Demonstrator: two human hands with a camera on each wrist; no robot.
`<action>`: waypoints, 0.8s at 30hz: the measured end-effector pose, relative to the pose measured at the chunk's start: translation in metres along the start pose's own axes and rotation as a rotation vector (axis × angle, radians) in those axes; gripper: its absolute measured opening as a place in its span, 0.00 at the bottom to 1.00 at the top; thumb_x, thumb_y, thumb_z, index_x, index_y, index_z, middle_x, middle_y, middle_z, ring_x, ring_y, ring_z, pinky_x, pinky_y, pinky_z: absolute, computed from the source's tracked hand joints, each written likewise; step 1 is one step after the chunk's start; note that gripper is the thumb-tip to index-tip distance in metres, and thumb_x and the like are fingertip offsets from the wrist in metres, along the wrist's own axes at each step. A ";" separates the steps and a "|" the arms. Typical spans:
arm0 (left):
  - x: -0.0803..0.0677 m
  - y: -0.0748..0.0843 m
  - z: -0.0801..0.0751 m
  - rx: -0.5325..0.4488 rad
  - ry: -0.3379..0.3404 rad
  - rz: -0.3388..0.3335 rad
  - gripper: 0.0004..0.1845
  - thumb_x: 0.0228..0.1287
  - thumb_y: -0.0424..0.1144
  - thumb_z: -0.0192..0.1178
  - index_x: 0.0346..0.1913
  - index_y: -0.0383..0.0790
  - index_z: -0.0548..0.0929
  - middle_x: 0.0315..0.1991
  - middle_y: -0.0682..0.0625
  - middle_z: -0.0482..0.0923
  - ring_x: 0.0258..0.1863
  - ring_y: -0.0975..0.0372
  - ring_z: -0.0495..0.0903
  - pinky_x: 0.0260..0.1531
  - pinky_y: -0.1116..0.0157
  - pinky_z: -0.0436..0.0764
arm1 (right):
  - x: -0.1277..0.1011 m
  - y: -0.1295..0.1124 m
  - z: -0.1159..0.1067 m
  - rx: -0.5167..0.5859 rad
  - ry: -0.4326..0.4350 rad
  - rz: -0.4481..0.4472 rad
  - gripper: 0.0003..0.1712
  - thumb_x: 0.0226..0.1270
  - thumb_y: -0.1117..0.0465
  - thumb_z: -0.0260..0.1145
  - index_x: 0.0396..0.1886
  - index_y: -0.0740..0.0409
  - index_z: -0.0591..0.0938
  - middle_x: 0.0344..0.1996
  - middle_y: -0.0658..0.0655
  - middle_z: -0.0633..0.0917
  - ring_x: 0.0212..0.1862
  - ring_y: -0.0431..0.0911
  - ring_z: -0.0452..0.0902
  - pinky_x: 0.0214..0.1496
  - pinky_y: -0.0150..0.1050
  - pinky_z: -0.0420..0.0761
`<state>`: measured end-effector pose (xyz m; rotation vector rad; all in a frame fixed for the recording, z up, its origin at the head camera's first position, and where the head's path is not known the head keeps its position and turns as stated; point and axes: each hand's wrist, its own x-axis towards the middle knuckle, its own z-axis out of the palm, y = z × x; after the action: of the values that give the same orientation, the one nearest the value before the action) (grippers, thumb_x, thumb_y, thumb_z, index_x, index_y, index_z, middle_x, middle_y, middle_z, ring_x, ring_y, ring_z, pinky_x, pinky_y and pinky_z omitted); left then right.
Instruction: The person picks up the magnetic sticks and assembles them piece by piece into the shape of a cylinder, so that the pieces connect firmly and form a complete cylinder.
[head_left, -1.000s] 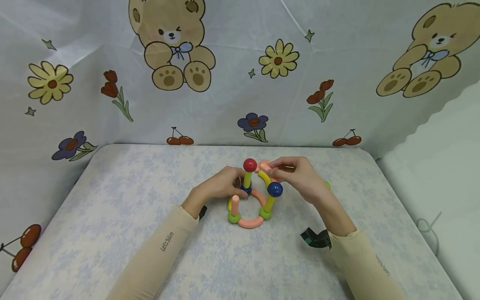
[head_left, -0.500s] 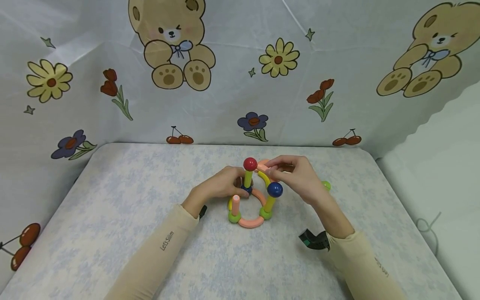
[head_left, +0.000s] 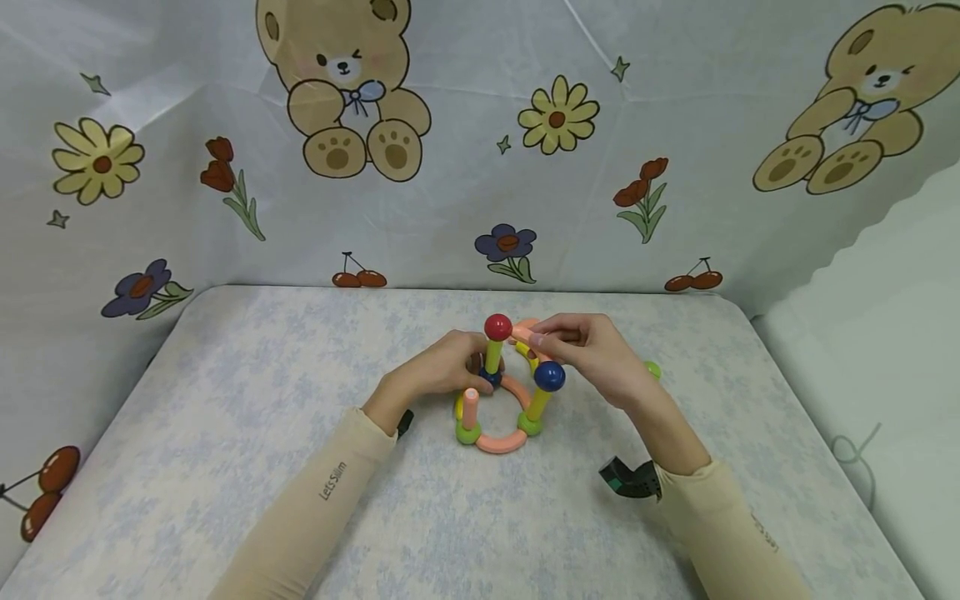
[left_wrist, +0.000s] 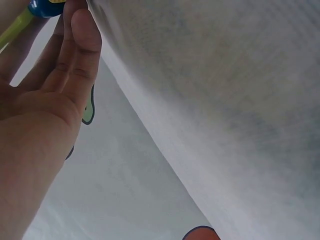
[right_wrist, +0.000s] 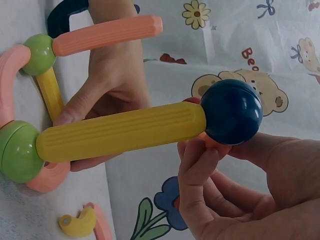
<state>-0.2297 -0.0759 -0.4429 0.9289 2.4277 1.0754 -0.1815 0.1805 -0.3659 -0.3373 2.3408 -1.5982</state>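
A ring of pink and yellow curved sticks with green balls (head_left: 530, 424) stands at the table's middle. Upright on it are a short pink stick (head_left: 470, 408), a yellow stick (right_wrist: 122, 131) topped by a blue ball (head_left: 550, 376), and a yellow-green stick (head_left: 493, 357) topped by a red ball (head_left: 498, 327). My left hand (head_left: 453, 363) grips the lower blue ball (left_wrist: 46, 8) at the yellow-green stick's foot. My right hand (head_left: 596, 354) pinches a pink stick (head_left: 522, 332) beside the red ball; fingers hide much of it.
Behind the ring lie a loose yellow curved stick (right_wrist: 80, 223) and a pink curved stick (right_wrist: 102, 225). A light green ball (head_left: 653, 369) sits beyond my right wrist. A printed cloth (head_left: 442, 192) hangs along the table's back edge.
The pink stick in my right hand has shifted slightly beside the red ball. The ring and its uprights have moved a touch; my left hand keeps its grip.
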 end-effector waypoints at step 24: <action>-0.006 -0.017 -0.019 0.054 0.112 -0.106 0.14 0.60 0.36 0.79 0.46 0.42 0.88 0.36 0.51 0.85 0.34 0.60 0.80 0.37 0.65 0.79 | 0.010 0.011 0.000 -0.056 0.053 -0.026 0.22 0.88 0.55 0.51 0.62 0.66 0.83 0.50 0.66 0.87 0.51 0.51 0.85 0.57 0.42 0.86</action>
<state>-0.2422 -0.0984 -0.4430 0.7652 2.5766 1.0547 -0.1910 0.1812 -0.3776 -0.3426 2.4336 -1.5740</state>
